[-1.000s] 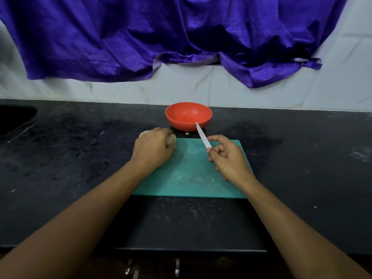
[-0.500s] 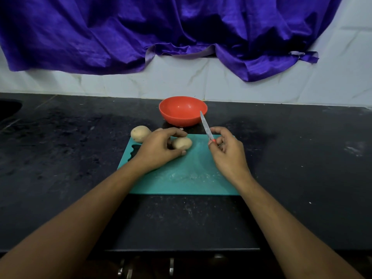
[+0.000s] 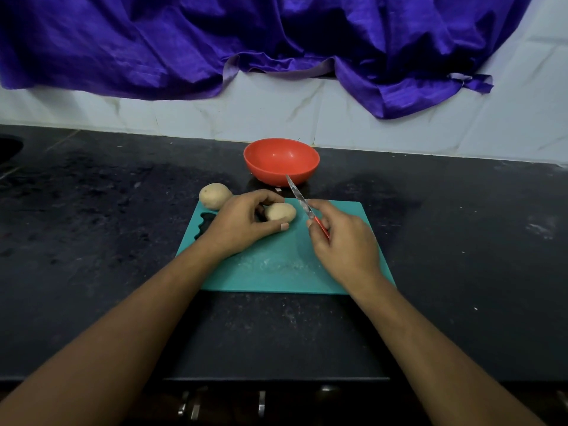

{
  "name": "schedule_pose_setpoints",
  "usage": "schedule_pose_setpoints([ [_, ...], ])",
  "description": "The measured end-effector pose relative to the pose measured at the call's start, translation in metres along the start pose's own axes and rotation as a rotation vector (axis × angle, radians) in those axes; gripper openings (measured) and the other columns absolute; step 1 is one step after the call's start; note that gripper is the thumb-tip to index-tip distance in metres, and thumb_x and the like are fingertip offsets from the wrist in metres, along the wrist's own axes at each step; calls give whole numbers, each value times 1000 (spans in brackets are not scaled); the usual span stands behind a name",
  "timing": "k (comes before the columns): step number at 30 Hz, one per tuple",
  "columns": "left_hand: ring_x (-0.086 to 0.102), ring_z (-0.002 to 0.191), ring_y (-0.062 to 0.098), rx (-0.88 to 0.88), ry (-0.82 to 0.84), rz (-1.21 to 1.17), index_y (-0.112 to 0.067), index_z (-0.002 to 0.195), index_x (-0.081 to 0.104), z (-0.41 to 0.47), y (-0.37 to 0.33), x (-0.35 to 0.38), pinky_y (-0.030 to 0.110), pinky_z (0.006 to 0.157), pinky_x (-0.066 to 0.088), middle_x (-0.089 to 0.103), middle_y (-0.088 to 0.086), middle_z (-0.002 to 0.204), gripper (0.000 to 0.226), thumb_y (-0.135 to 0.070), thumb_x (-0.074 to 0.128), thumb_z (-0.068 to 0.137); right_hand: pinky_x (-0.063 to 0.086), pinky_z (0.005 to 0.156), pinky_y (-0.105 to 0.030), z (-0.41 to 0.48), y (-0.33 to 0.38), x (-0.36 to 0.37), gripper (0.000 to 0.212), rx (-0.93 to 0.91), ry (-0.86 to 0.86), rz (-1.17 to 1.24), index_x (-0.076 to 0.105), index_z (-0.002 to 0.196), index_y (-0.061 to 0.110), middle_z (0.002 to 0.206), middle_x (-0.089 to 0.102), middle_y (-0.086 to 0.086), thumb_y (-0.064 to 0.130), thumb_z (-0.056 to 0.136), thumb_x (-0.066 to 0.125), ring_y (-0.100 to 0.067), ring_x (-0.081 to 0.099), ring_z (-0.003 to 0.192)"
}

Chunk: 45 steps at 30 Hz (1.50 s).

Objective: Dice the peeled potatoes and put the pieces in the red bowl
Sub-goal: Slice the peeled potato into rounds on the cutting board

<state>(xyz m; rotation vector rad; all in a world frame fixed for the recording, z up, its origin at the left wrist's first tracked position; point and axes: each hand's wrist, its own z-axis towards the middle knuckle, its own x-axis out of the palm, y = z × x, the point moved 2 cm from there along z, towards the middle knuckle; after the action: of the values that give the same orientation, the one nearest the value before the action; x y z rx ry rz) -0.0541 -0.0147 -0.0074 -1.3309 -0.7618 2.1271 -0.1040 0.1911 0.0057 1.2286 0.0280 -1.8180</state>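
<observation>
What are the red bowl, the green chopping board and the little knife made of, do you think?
Red bowl: most likely plastic; even colour, thin rim, soft dull sheen.
Chopping board: probably plastic too; a thin flat teal sheet, matte, scuffed whitish near the middle.
Knife: the blade looks like pale metal, the handle red plastic, though the right hand hides most of it.

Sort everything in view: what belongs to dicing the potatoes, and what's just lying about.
For the job:
potato gripped by the left hand on the teal cutting board
second potato at the board's far left corner
knife held in the right hand
red bowl, nothing visible inside

Just there:
purple cloth hanging behind
black counter
drawer handles below
</observation>
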Motion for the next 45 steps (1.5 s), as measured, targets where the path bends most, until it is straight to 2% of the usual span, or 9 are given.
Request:
schedule_pose_setpoints([
  [4, 64, 95, 2, -1, -15, 6, -29, 119, 71, 0, 1, -2, 33, 86, 57, 66, -18, 111, 48, -40, 89, 76, 54, 70, -34, -1, 5, -1, 39, 10, 18, 10, 61, 138, 35, 94, 68, 11, 30, 99, 59, -13, 64, 82],
  [6, 63, 94, 2, 2, -23, 18, -29, 119, 71, 1, 1, -2, 31, 86, 57, 64, -17, 112, 48, -41, 88, 76, 56, 74, -37, -2, 8, 0, 42, 13, 32, 22, 61, 138, 33, 104, 70, 6, 28, 97, 58, -14, 65, 86],
  [11, 66, 88, 4, -53, -47, -33, -27, 111, 68, 0, -1, -3, 29, 78, 59, 69, -16, 99, 46, -36, 91, 73, 48, 68, -32, 0, 13, 0, 46, 44, 69, -14, 58, 142, 27, 89, 62, 8, 24, 96, 58, -13, 58, 77],
  [15, 67, 86, 6, -51, -46, -34, -28, 103, 68, 0, -1, -2, 34, 75, 60, 69, -14, 97, 40, -36, 92, 72, 55, 76, -37, 0, 14, -1, 39, 56, 102, -53, 64, 134, 28, 106, 71, 2, 24, 96, 58, -21, 66, 92],
  [21, 67, 88, 6, -50, -53, -31, -28, 102, 69, 0, -1, -3, 33, 77, 59, 71, -14, 97, 36, -36, 91, 73, 56, 82, -39, -1, 18, -4, 40, 35, 87, -77, 62, 137, 27, 113, 72, 0, 24, 98, 58, -23, 67, 100],
  [25, 67, 88, 4, -43, -57, -23, -28, 104, 72, -1, -3, -3, 34, 79, 60, 72, -14, 96, 36, -35, 91, 74, 57, 75, -42, -1, 21, -4, 36, 25, 107, -108, 62, 134, 29, 104, 72, -1, 25, 99, 56, -24, 66, 91],
  [38, 69, 83, 5, -51, -32, -44, -25, 102, 72, -6, -6, -3, 25, 77, 60, 72, -11, 89, 36, -31, 93, 72, 48, 63, -34, 3, 26, -4, 36, 72, 153, -202, 60, 136, 33, 88, 69, 1, 30, 100, 53, -22, 64, 80],
  [42, 68, 82, 5, -50, -41, -32, -25, 101, 72, -7, -8, -4, 24, 76, 59, 72, -12, 89, 36, -33, 92, 73, 42, 62, -31, 4, 28, -4, 38, 56, 157, -240, 58, 138, 33, 91, 70, 0, 30, 101, 52, -23, 65, 83],
  [45, 68, 82, 4, -38, -46, -11, -25, 101, 72, -6, -8, -4, 25, 76, 59, 72, -12, 90, 35, -34, 91, 73, 44, 66, -34, 7, 29, -3, 38, 47, 176, -250, 58, 138, 33, 97, 72, -2, 30, 101, 52, -26, 66, 89],
])
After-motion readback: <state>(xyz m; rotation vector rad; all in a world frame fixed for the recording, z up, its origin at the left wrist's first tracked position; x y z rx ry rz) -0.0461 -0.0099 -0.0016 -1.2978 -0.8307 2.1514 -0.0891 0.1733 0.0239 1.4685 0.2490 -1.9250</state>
